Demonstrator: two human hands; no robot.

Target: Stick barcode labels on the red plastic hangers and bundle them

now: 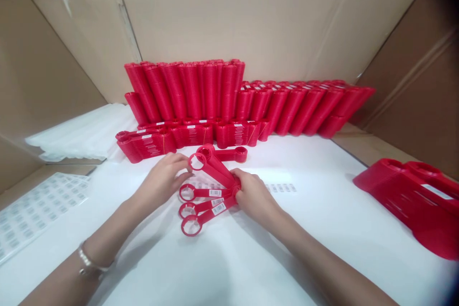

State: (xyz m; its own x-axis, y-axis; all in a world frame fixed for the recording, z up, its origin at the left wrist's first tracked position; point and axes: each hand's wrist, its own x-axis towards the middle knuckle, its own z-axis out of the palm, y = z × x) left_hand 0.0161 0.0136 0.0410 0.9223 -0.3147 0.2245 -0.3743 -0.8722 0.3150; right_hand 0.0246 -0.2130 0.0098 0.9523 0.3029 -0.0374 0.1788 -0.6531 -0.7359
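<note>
Three labelled red ring-handles (204,203) fanned.

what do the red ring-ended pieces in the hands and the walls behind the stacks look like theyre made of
The red ring-ended pieces look like moulded plastic: one even red, smooth with a slight sheen, thin identical shapes, white barcode stickers on the handles. The walls look like corrugated cardboard: matt brown, with fold creases and taped seams. The right hand pinches the fanned pieces at one end; the left hand touches the top ring.

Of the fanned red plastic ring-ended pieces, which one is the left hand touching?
The topmost fanned red plastic piece: the left hand fingers its ring, and no white label shows on it, unlike the lower three.
</note>
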